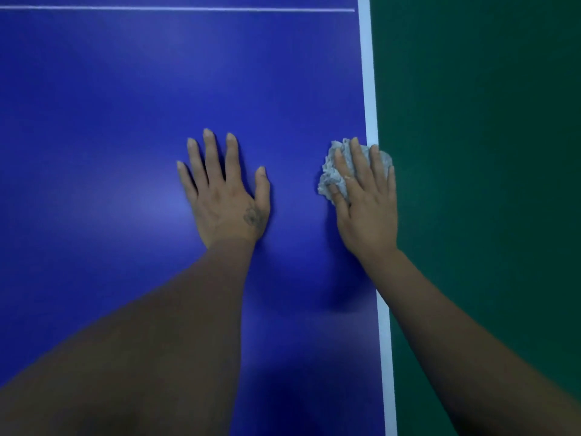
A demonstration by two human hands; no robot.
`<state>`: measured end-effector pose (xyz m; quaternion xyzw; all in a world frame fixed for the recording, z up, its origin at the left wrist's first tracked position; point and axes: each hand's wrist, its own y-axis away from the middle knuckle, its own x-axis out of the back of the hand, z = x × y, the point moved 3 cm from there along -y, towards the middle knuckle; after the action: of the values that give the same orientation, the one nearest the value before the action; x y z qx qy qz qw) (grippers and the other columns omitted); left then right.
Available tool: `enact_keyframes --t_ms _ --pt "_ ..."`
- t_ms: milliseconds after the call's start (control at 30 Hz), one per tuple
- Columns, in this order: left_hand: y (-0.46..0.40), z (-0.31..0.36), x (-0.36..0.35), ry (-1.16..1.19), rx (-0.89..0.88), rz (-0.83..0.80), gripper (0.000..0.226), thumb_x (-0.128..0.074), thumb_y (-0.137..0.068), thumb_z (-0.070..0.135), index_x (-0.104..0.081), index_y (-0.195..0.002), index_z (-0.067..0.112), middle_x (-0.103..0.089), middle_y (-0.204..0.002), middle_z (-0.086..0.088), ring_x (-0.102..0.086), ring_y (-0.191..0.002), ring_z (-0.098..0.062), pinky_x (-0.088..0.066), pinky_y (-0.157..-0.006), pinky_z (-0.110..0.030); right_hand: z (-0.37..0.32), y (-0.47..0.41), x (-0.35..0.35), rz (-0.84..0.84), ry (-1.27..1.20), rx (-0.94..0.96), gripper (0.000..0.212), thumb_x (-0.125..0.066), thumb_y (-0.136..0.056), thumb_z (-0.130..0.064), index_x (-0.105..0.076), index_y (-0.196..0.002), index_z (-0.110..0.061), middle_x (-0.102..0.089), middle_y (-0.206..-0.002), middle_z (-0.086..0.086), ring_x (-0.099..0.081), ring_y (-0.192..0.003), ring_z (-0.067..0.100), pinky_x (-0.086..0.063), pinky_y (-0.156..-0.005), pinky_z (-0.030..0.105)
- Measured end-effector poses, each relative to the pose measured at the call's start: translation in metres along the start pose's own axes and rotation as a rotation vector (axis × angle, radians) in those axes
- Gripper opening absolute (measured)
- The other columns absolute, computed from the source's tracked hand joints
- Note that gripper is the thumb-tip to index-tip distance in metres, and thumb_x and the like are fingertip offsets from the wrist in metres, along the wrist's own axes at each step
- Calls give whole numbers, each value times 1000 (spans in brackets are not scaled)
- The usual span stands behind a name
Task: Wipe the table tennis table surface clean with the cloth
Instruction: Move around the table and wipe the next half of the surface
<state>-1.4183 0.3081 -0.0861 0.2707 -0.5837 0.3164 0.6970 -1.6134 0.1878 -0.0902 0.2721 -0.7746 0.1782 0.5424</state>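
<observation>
The blue table tennis table (pixel 125 105) fills the left and middle of the head view. A crumpled grey cloth (pixel 333 174) lies on it beside the white right edge line (pixel 371 99). My right hand (pixel 366 202) presses down on the cloth with straight fingers; the outer fingers reach over the table's edge. My left hand (pixel 224 196) rests flat on the blue surface, fingers spread, a hand's width left of the cloth. It holds nothing.
A thin white line (pixel 176 8) crosses the table at the far end. Green floor (pixel 487 152) lies beyond the table's right edge.
</observation>
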Motion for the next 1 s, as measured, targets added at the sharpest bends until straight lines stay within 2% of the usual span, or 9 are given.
enact_keyframes --t_ms 167,300,500,667,800,933,1000 --pt "3 -2 2 -4 -25 -14 75 -23 -106 62 -20 -170 22 -10 -178 -8 -3 -165 -33 -5 -132 -57 -3 68 -2 -19 32 25 56 -42 -114 -36 -29 -169 -31 -16 -178 -6 -5 -166 23 -10 -132 56" --pt "25 -15 7 56 -151 -52 71 -27 -108 57 -25 -168 20 -13 -178 -6 -5 -165 -31 -6 -132 -55 -4 151 3 -47 -4 17 56 -41 -115 -34 -29 -169 -27 -17 -178 -4 -5 -166 22 -12 -132 56" --pt "172 -75 22 92 -298 -72 59 -39 -111 41 -36 -165 17 -23 -175 -9 -14 -164 -32 -15 -131 -55 -8 287 5 -113 30 -13 59 -45 -111 -29 -31 -168 -24 -16 -178 0 -8 -166 29 -17 -129 63" --pt "299 -129 31 62 -382 -150 60 -44 -109 35 -34 -166 18 -21 -176 -9 -13 -164 -33 -22 -128 -61 -13 393 8 -202 84 -23 62 -41 -108 -32 -29 -168 -27 -16 -179 1 -11 -165 33 -17 -127 65" --pt "313 -137 31 48 -423 -160 62 -45 -106 36 -34 -166 20 -20 -176 -10 -12 -164 -34 -19 -129 -61 -15 384 8 -209 87 -26 61 -37 -109 -31 -27 -169 -26 -13 -179 1 -8 -165 32 -15 -129 64" --pt "315 -137 29 49 -414 -145 62 -43 -107 37 -32 -167 21 -18 -176 -9 -10 -164 -32 -16 -131 -59 -26 312 -5 -99 87 -218 58 -32 -115 -39 -19 -171 -31 -11 -179 -2 -1 -166 27 -7 -132 60" --pt "316 -138 30 58 -415 -130 61 -43 -108 37 -34 -166 21 -19 -176 -8 -11 -164 -31 -17 -131 -58 -39 276 -15 -75 91 -257 57 -27 -115 -45 -17 -171 -34 -9 -180 -2 1 -166 28 1 -132 60"
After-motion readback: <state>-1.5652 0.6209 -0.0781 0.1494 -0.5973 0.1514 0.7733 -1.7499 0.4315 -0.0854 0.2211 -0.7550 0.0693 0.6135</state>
